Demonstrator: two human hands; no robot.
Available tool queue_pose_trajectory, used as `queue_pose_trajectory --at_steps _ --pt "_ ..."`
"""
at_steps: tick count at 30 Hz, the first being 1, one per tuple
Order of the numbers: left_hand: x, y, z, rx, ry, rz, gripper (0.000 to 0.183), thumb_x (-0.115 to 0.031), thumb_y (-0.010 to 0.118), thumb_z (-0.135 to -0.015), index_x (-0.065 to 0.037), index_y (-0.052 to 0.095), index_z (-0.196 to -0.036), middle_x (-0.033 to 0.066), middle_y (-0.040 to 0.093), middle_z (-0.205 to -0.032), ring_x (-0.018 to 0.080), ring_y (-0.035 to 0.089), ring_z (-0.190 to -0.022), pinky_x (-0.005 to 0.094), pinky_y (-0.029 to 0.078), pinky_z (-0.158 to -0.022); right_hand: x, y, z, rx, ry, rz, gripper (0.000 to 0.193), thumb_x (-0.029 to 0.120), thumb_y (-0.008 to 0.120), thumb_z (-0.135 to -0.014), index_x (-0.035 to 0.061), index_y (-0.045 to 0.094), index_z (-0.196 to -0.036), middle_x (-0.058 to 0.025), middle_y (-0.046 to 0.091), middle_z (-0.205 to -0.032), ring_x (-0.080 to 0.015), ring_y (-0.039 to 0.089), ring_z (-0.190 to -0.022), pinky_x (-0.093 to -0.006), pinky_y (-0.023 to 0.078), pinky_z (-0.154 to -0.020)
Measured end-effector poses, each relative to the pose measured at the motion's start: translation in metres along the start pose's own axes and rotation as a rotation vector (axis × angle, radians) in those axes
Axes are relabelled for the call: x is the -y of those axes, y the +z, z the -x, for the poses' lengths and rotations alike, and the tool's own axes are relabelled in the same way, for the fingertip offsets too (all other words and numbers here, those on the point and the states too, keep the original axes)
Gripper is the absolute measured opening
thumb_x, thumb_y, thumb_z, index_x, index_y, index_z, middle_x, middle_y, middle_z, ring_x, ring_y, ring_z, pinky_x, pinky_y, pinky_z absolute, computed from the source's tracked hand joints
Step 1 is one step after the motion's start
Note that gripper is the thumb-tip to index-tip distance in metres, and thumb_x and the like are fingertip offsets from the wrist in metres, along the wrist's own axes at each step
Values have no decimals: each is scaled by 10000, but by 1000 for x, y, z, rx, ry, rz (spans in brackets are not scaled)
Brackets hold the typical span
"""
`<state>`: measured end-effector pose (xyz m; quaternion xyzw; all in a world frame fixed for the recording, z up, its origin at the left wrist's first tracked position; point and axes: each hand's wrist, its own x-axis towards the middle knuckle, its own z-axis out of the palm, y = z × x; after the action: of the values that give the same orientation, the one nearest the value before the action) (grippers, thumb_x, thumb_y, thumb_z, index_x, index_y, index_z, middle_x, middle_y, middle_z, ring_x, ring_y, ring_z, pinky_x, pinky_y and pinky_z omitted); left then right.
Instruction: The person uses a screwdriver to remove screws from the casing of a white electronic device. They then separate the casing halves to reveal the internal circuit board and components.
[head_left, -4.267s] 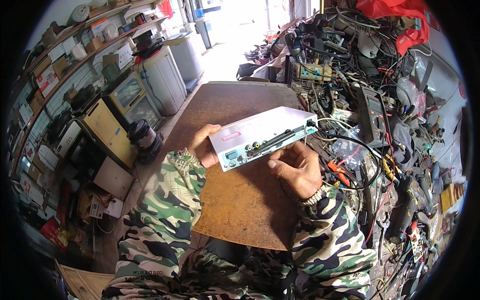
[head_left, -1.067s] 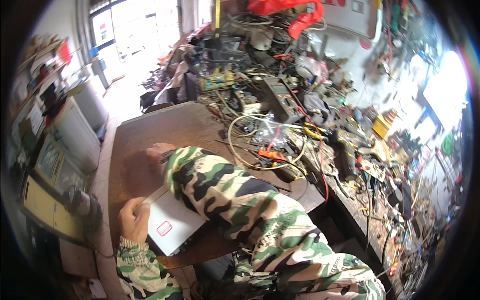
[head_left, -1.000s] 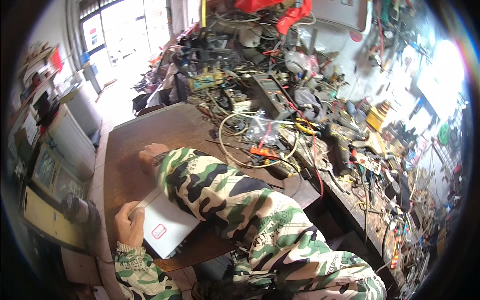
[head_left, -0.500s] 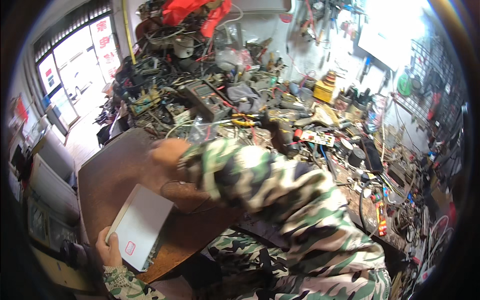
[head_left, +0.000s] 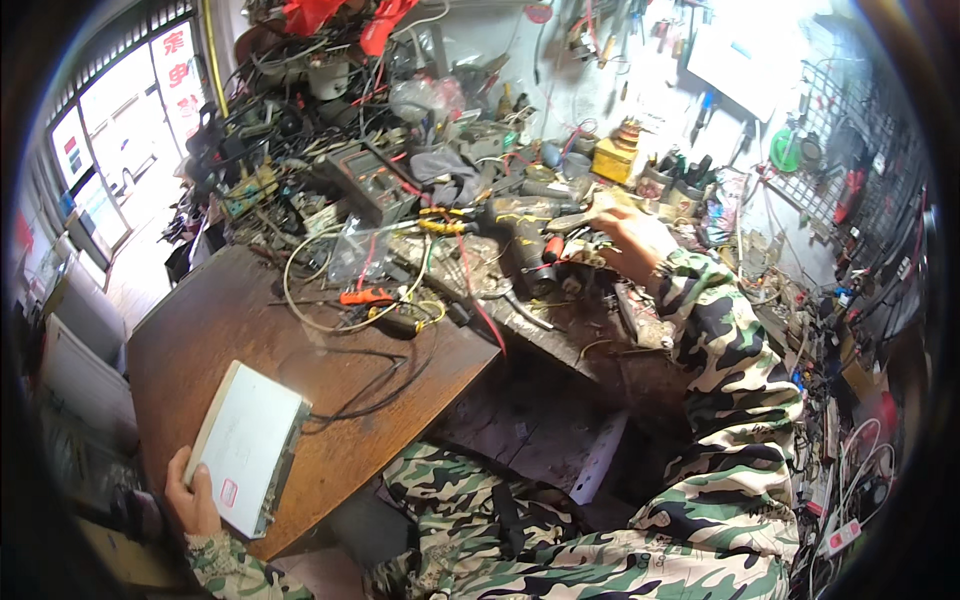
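1. Left hand [head_left: 190, 495] is gripping the white box [head_left: 245, 460] at its near corner, fingers curled round the edge; box is lying on the brown table [head_left: 220, 330], front-left.
2. Right hand [head_left: 630, 225] is reaching into bench clutter by the drill [head_left: 525, 245]; fingers hidden, can't tell.
3. Wires [head_left: 350, 300] and multimeter [head_left: 365, 180] are lying btwn.
4. Yellow box [head_left: 612, 158] is sitting behind; contents unclear.
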<state>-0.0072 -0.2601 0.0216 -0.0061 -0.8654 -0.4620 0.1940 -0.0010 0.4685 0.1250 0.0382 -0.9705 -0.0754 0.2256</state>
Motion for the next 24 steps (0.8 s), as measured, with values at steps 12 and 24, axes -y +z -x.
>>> queue_pose_trajectory --at_steps 12,24 --pt "-51 16 9 207 215 -445 771 -391 861 -717 -17 643 -1355 242 424 -1593 424 342 -1509 507 294 -1236 14 20 -47 345 -157 -173 299 66 781 -702 50 621 -954 -145 654 -893 -355 703 -831 -441 555 -706" --pt "-71 -3 11 426 145 -622 1017 -358 965 -628 -101 530 -1511 220 316 -1668 454 221 -1565 535 255 -1271 62 -61 -119 -186 237 -1211 298 289 670 -1044 35 644 -1197 -68 704 -977 -134 699 -761 -239 550 -670"
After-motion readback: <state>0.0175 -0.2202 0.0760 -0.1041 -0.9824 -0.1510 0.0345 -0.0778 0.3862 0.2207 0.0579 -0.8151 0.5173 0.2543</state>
